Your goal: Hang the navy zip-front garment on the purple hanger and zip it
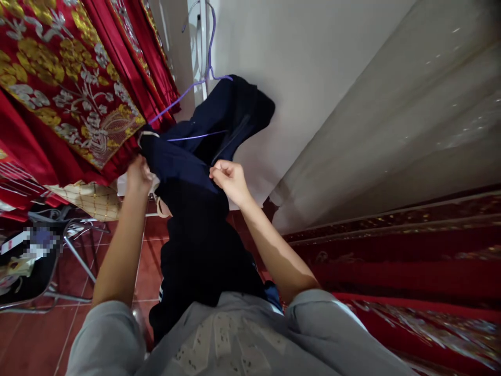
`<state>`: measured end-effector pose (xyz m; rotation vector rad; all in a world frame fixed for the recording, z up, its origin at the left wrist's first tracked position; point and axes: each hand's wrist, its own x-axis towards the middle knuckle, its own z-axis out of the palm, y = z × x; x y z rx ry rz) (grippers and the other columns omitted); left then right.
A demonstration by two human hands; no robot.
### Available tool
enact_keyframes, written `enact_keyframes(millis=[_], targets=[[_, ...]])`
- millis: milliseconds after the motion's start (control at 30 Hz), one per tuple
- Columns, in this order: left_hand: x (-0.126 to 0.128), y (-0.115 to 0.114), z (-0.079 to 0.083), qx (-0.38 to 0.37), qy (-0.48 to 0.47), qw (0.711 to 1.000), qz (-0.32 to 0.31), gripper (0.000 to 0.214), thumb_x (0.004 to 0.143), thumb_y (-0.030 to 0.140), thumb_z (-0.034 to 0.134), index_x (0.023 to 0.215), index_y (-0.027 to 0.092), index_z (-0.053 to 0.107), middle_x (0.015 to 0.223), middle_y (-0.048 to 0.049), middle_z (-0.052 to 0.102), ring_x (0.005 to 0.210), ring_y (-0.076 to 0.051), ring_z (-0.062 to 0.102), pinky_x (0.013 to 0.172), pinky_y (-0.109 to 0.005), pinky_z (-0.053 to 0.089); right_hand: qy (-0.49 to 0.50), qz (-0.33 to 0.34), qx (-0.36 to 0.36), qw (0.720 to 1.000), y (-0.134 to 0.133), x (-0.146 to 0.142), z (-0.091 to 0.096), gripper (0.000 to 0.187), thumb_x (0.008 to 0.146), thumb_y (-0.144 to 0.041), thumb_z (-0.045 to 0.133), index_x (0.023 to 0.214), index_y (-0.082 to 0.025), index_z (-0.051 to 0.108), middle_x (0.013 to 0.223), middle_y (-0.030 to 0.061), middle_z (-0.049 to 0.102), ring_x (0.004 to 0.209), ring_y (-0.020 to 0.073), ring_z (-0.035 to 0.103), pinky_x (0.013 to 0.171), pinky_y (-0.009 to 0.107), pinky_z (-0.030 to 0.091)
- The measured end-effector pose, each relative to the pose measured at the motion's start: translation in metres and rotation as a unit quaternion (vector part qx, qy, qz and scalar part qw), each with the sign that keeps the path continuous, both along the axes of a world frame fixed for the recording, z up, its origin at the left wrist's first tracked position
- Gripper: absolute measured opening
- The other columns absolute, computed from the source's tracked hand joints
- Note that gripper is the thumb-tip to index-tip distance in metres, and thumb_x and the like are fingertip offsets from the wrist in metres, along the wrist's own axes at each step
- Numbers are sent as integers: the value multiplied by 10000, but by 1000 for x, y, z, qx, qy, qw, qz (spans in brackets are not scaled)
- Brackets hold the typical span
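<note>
A dark navy garment (pixel 195 209) hangs in front of me, draped over a thin purple wire hanger (pixel 191 86) whose hook reaches up toward the white wall. My left hand (pixel 138 175) is closed on the garment's left edge, near a white trim. My right hand (pixel 229 177) pinches the fabric at the middle, fingers curled together. The lower part of the garment falls down against my grey shirt.
Red curtains with gold floral embroidery (pixel 66 73) hang at the left. A metal-framed chair (pixel 43 261) with items on it stands at the lower left on red floor tiles. A white wall (pixel 305 68) is ahead; a red patterned surface (pixel 410 282) lies at the right.
</note>
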<state>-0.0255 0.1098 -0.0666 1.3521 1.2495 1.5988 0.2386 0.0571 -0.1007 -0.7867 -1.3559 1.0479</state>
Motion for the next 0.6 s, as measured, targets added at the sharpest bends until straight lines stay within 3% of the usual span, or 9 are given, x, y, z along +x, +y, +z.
enact_keyframes(millis=[100,167,233,300,333,400,467,533,600], targets=[[18,-23,-56,-95,-46,994,-25,306,991,270,634,745,152,495,635,37,544,631,-83,568,715,-254,524,55,-8,-44,997,-16,11,-20,262,858,-327,606,635,-195,568,475,-65,418,440,71,325,486,241,212],[34,-34,-68,-117,-70,990,-46,199,938,215,678,781,143,579,678,15,582,663,-97,590,718,-252,519,62,-35,-78,994,-27,20,-39,276,869,-378,622,669,-189,603,481,-67,409,452,77,332,496,241,240],[51,-40,-60,-108,-96,987,-69,115,901,188,701,811,149,641,749,-9,620,721,-114,624,765,-259,530,42,-96,-92,990,-37,27,-56,266,854,-418,671,732,-185,626,596,-38,512,538,92,421,550,242,327],[70,-45,-40,-85,-118,984,-104,74,876,187,731,825,160,686,825,-35,653,790,-142,656,822,-276,538,3,-164,-68,984,-44,30,-63,274,786,-426,762,885,-193,656,882,22,649,742,129,550,693,266,435],[81,-48,-28,-70,-120,982,-129,75,862,194,755,819,163,702,839,-41,658,810,-155,663,836,-284,537,-21,-177,-45,983,-47,29,-61,360,743,-420,809,987,-204,657,1048,50,666,868,157,586,785,292,465],[102,-58,-4,-27,-90,977,-194,85,850,222,788,823,168,728,847,-45,655,845,-179,662,850,-297,527,-62,-140,3,988,-49,23,-48,554,700,-406,859,1168,-229,621,1244,80,636,1051,205,595,921,341,475],[121,-67,15,40,-20,971,-236,89,868,254,784,859,174,746,878,-48,651,900,-194,654,889,-304,514,-76,-64,29,995,-48,15,-28,480,768,-418,816,1162,-229,618,1173,73,661,1022,209,608,916,351,488],[132,-71,26,98,36,968,-230,102,886,277,772,891,177,749,920,-51,646,964,-201,642,942,-301,501,-73,-7,26,997,-44,9,-5,262,858,-435,719,960,-206,642,933,39,667,831,176,596,781,322,496],[134,-68,28,103,32,968,-228,136,899,312,765,925,181,739,940,-51,645,1012,-211,642,973,-303,501,-52,19,9,998,-39,9,14,262,878,-418,667,766,-192,596,734,3,592,671,136,525,646,285,451]])
